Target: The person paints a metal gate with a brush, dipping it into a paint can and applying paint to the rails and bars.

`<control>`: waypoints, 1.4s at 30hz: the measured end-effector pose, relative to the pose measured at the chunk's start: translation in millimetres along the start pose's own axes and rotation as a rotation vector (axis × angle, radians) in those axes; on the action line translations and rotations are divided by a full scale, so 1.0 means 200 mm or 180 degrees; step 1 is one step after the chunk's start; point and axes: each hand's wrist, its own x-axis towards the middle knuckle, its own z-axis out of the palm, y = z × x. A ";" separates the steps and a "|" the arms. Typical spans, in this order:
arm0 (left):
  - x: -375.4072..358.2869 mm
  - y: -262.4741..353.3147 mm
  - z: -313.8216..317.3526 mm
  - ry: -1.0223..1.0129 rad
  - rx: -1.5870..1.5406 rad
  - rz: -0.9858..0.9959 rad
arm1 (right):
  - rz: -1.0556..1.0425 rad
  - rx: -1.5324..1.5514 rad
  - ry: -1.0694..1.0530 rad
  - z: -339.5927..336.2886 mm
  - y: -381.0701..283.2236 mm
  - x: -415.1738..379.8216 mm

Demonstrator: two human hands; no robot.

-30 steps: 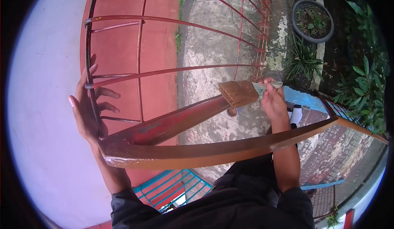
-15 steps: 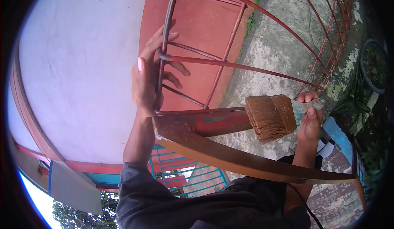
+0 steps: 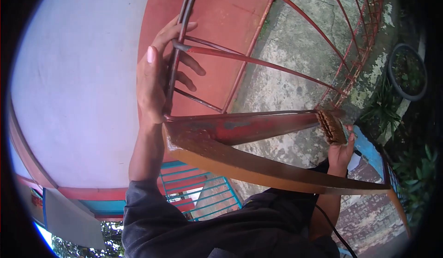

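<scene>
My left hand (image 3: 152, 80) is hooked around the upright edge rod of a red metal grille (image 3: 258, 60), its fingers passing behind the rod and its thumb on the near side. My right hand (image 3: 340, 154) grips a wide paintbrush (image 3: 331, 127) whose bristles are caked with brown paint. The bristle end is at the far part of a flat bar (image 3: 267, 127) with patchy old red paint; it appears to touch it. Nearer to me runs a curved bar (image 3: 263, 165) coated in glossy brown. The brush handle is mostly hidden.
A pale wall (image 3: 78, 82) with a red lower band (image 3: 207, 11) stands at the left. Below are concrete ground (image 3: 295, 31) and a turquoise railing (image 3: 198, 188). A round dark ring (image 3: 408, 96) lies among plants at the right. A black cable (image 3: 334, 230) hangs by my right arm.
The paintbrush has moved right along the flat bar toward its far end and turned, so its bristle tips now face me. My left hand keeps its hold; the view has shifted slightly.
</scene>
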 end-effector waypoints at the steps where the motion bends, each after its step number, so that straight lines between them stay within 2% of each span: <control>1: 0.00 0.00 0.00 -0.0008 -0.0002 0.0005 | 0.0012 0.0208 -0.0247 -0.05 -0.01 -0.03; 5: 0.00 0.00 0.01 0.0003 -0.0035 0.0073 | -0.0220 -0.0250 0.0263 -0.16 -0.03 -0.21; 8: 0.00 0.00 0.03 0.0045 -0.0027 0.0079 | -0.0141 -0.0410 0.0618 -0.53 -0.08 -0.39; 9: -0.01 0.00 0.03 0.0110 0.0037 0.0093 | 0.0298 -0.0146 0.0017 -0.43 -0.07 -0.45; 10: -0.02 0.00 0.03 0.0119 -0.0050 0.0124 | 0.0243 -0.0221 0.0010 -0.32 -0.03 -0.50; 12: -0.03 0.01 0.02 0.0097 -0.0074 0.0045 | -0.0200 -0.0395 0.2011 -0.10 0.06 -0.57; 14: -0.05 0.02 0.00 0.0092 -0.0174 0.0061 | 0.0235 -0.0424 0.1187 -0.16 0.06 -0.77; 16: -0.06 0.00 -0.01 0.0118 -0.0213 0.0038 | 0.0555 -0.0386 0.1179 -0.11 0.09 -0.95; 18: -0.08 0.01 -0.01 0.0184 -0.0359 0.0128 | 0.0614 -0.0271 0.0979 0.08 0.11 -1.10; 23: -0.10 0.01 -0.05 0.0113 -0.0394 0.0122 | 0.0361 -0.0547 0.0571 0.56 0.05 -1.37; 26: -0.11 0.01 -0.07 0.0095 -0.0323 0.0064 | -0.0235 -0.0783 0.0280 0.94 -0.05 -1.40; 29: -0.11 0.01 -0.07 0.0101 -0.0086 0.0045 | -0.0581 -0.0896 -0.0430 1.30 -0.17 -1.31; 32: -0.09 0.00 -0.07 0.0087 -0.0076 0.0083 | -0.0692 -0.1137 -0.0824 1.45 -0.35 -1.13; 33: -0.09 -0.01 -0.07 0.0074 -0.0054 0.0050 | -0.0791 -0.1450 -0.0774 1.50 -0.39 -1.06; 36: -0.06 -0.03 -0.07 0.0152 -0.0074 0.0102 | -0.0462 -0.1854 -0.0945 1.63 -0.50 -0.77; 38: -0.04 -0.05 -0.06 0.0351 -0.0124 0.0585 | -0.0254 -0.1982 -0.1085 1.69 -0.55 -0.55; 42: -0.03 0.00 -0.07 0.0183 -0.0181 0.0220 | 0.0221 -0.1874 -0.1077 1.68 -0.56 -0.18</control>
